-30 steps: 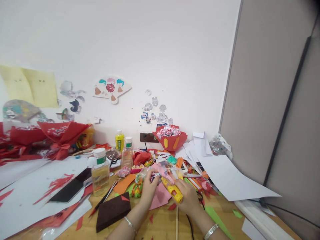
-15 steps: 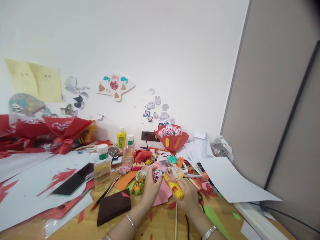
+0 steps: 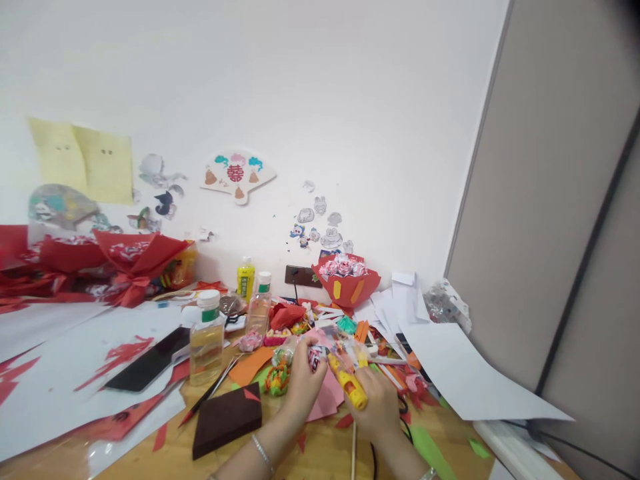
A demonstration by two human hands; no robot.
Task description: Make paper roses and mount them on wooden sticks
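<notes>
Near the middle of the table my left hand is closed round a small pink, white and dark patterned paper flower, mostly covered by the fingers. A yellow glue gun is gripped in my right hand, its nozzle pointing up and left, close to the flower; whether they touch I cannot tell. Under the hands lies a pink paper sheet. Left of my left hand are an orange and green paper ball and a dark brown block.
Bottles with white caps, one holding pale yellow liquid, stand left of the hands. A black phone rests on white paper. Red-wrapped bouquets line the wall. Paper scraps cover the middle. A curled white sheet lies at right.
The view has shifted slightly, so the scene sits a little to the right. Both hands keep their holds on the paper flower and glue gun, almost in the same place.
</notes>
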